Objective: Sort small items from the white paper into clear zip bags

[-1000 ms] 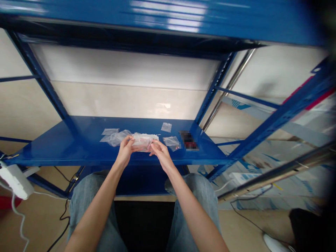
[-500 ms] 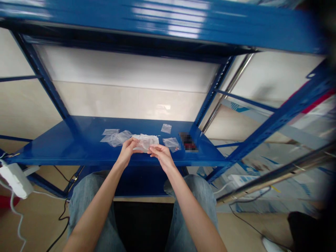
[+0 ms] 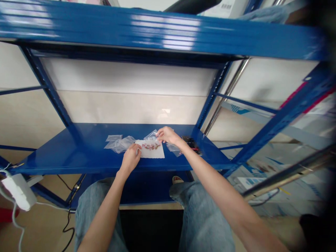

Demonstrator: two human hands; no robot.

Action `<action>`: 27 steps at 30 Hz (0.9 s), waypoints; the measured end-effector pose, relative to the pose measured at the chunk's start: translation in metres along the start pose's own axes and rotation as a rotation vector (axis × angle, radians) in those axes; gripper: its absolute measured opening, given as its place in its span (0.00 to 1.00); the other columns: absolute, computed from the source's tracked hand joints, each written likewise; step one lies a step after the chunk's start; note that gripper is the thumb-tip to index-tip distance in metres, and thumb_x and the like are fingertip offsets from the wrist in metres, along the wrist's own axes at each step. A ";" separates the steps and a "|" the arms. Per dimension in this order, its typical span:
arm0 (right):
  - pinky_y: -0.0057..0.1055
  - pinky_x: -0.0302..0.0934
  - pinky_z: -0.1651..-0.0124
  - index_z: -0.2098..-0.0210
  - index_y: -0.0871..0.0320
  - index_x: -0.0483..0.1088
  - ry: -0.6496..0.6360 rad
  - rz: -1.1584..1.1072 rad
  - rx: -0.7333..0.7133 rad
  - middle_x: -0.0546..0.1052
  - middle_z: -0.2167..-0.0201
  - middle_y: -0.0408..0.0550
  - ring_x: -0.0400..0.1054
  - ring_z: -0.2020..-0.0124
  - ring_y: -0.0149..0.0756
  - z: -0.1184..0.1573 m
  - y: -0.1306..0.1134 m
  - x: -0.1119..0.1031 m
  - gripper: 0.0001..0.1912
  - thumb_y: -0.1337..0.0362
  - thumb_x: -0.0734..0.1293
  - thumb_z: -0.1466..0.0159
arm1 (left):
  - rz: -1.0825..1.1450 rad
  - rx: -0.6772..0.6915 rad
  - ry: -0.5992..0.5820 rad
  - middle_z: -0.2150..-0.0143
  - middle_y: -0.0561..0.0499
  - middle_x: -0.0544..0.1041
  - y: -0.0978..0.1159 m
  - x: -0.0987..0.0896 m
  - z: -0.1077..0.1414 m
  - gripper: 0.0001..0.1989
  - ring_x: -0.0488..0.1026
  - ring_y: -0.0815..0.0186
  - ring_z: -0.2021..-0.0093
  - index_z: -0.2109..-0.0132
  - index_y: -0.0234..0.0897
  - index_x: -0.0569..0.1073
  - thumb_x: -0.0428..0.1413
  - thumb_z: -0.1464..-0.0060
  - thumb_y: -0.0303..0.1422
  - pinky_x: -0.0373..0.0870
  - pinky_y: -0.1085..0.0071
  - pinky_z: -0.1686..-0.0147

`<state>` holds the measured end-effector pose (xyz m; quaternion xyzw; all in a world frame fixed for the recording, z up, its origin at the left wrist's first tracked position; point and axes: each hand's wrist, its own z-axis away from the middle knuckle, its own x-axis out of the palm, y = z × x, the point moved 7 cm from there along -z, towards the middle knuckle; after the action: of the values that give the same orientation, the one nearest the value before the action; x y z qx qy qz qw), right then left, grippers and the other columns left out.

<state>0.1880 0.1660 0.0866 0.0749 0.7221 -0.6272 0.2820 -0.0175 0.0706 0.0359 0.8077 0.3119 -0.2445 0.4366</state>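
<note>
A white sheet of paper [image 3: 159, 154] lies on the blue shelf [image 3: 86, 154], with several small reddish and brownish pieces [image 3: 151, 146] in a row on it. My left hand [image 3: 131, 158] rests at the paper's left edge, its fingers curled together; whether anything is between them is hidden. Behind the paper's far edge, my right hand [image 3: 166, 135] pinches the corner of a clear plastic bag [image 3: 151, 135]. Left of the paper is a loose pile of clear plastic bags [image 3: 119, 144]. Another clear bag [image 3: 173, 149] lies right of the paper, below my right wrist.
A dark flat object [image 3: 191, 142] with some red lies at the shelf's right. Blue uprights [image 3: 214, 92] and an upper shelf beam [image 3: 105, 26] frame the space. A white power strip [image 3: 19, 190] hangs at the left with cables. My knees are under the shelf's front edge.
My hands have parted. The right one has moved up and away with the clear bag, uncovering the small pieces on the paper. The left has stayed near the paper's left edge.
</note>
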 end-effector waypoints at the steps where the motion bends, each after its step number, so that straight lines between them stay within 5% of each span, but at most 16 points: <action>1: 0.24 0.62 0.78 0.71 0.61 0.75 -0.049 0.064 0.003 0.78 0.80 0.46 0.72 0.81 0.34 -0.008 -0.008 0.004 0.11 0.68 0.79 0.52 | -0.009 0.005 -0.011 0.54 0.43 0.76 -0.002 0.002 0.000 0.11 0.75 0.54 0.50 0.55 0.38 0.73 0.48 0.39 0.28 0.70 0.58 0.48; 6: 0.26 0.65 0.75 0.69 0.61 0.75 -0.272 0.303 0.073 0.76 0.83 0.44 0.73 0.79 0.35 -0.026 -0.034 0.034 0.10 0.72 0.77 0.49 | 0.005 0.002 0.022 0.42 0.35 0.71 -0.012 0.013 0.001 0.22 0.70 0.50 0.40 0.39 0.33 0.63 0.52 0.38 0.35 0.68 0.54 0.43; 11: 0.26 0.65 0.73 0.64 0.61 0.75 -0.299 0.511 0.069 0.72 0.85 0.41 0.72 0.80 0.35 -0.030 -0.049 0.056 0.13 0.75 0.75 0.49 | -0.112 0.034 -0.019 0.33 0.26 0.62 -0.012 0.029 0.007 0.40 0.63 0.45 0.33 0.30 0.26 0.47 0.52 0.37 0.45 0.65 0.52 0.39; 19: 0.25 0.61 0.74 0.63 0.62 0.76 -0.270 0.680 -0.014 0.72 0.83 0.41 0.70 0.80 0.33 -0.025 -0.073 0.070 0.10 0.72 0.75 0.45 | -0.341 0.058 -0.047 0.31 0.24 0.60 -0.011 0.038 0.011 0.40 0.61 0.48 0.32 0.28 0.21 0.43 0.47 0.34 0.45 0.62 0.56 0.37; 27: 0.24 0.60 0.73 0.58 0.64 0.76 -0.246 0.690 -0.062 0.78 0.77 0.48 0.71 0.79 0.30 -0.024 -0.069 0.069 0.09 0.72 0.69 0.40 | -0.426 0.000 -0.121 0.30 0.27 0.58 -0.007 0.041 0.011 0.37 0.54 0.48 0.28 0.29 0.20 0.49 0.45 0.34 0.44 0.57 0.54 0.34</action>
<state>0.0918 0.1580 0.1129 0.2295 0.6335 -0.4774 0.5641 0.0039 0.0758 -0.0008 0.7073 0.4488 -0.3792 0.3931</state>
